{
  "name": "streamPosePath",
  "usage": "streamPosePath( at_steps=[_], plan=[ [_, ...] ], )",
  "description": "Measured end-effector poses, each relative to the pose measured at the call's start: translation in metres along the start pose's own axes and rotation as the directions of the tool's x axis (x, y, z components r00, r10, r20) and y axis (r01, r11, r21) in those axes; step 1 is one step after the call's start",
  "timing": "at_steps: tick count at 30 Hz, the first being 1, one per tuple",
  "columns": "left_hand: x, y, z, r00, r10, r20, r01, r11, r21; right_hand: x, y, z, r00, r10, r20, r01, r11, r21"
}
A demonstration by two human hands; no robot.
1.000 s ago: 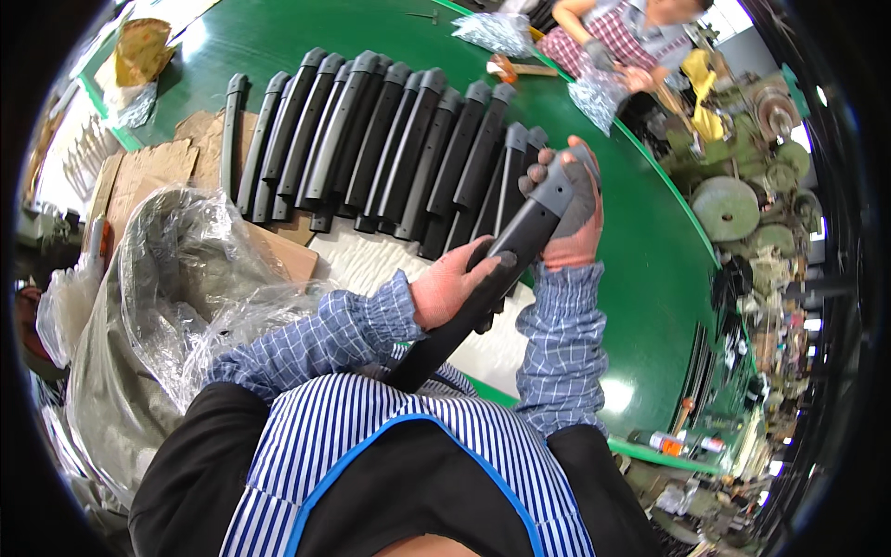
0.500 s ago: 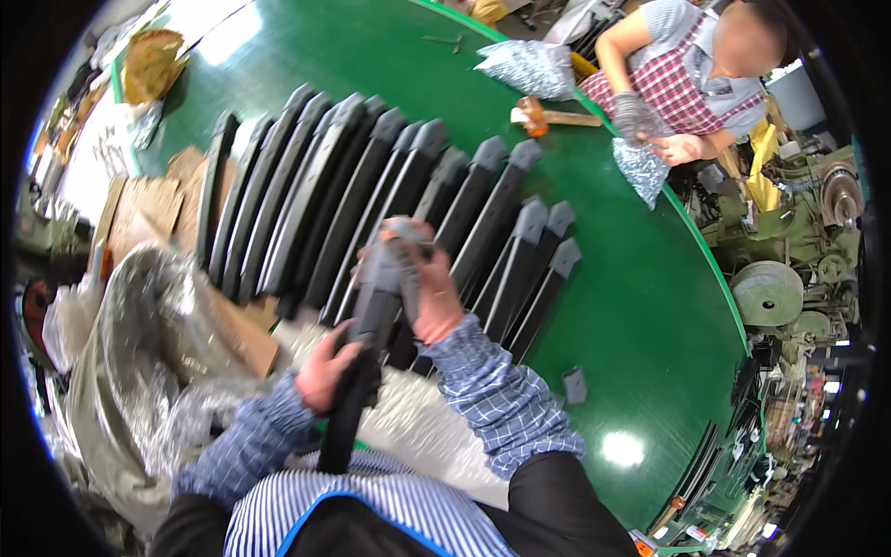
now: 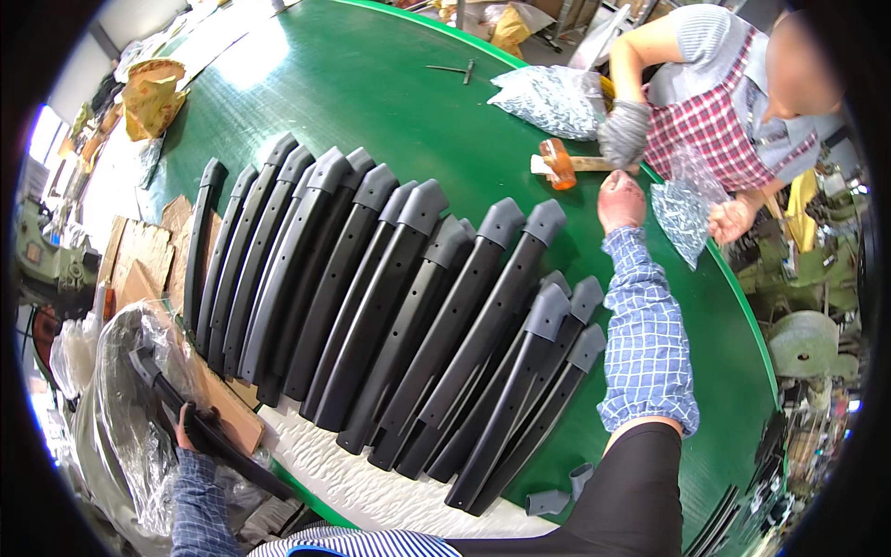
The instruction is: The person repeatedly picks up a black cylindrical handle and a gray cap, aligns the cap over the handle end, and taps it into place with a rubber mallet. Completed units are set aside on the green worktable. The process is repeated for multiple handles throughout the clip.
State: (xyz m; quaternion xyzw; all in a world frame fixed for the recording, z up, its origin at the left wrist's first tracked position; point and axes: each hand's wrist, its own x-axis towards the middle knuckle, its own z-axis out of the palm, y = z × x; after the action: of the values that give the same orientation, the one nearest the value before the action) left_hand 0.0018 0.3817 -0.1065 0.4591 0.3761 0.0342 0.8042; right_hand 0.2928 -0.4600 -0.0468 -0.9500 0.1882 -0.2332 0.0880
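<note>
Presently, from my head view, my left grip [image 3: 188,427] is closed around a black bar [image 3: 246,464] at the lower left, in front of crumpled clear plastic [image 3: 130,418]. My right grip [image 3: 622,200] is at the handle end of an orange mallet [image 3: 557,164]. Between them, a row of capped bars [image 3: 376,311] crosses the green tabletop [image 3: 371,84], two loose caps [image 3: 548,502] near its lower end. A co-worker's gloved hand [image 3: 624,135] crowds the mallet's handle, just beside a bag of silvery pieces [image 3: 552,100]. My right fingers are mostly hidden, so I cannot tell whether they grasp the handle; my left ones are dark and hard to make out.
</note>
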Motion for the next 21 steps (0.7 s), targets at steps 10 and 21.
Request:
streamPosePath(
  at_steps=[10, 21],
  plan=[
    [-0.044, 0.079, -0.010, 0.920, 0.322, -0.225, -0.273, 0.935, 0.225, 0.050, 0.041, 0.101, 0.878, -0.160, 0.451, 0.329, 0.887, -0.325],
    [-0.106, 0.145, 0.118, 0.689, 0.510, 0.516, -0.627, 0.776, 0.070, -0.107, -0.032, -0.115, 0.958, -0.105, 0.268, 0.136, 0.986, -0.097]
  ],
)
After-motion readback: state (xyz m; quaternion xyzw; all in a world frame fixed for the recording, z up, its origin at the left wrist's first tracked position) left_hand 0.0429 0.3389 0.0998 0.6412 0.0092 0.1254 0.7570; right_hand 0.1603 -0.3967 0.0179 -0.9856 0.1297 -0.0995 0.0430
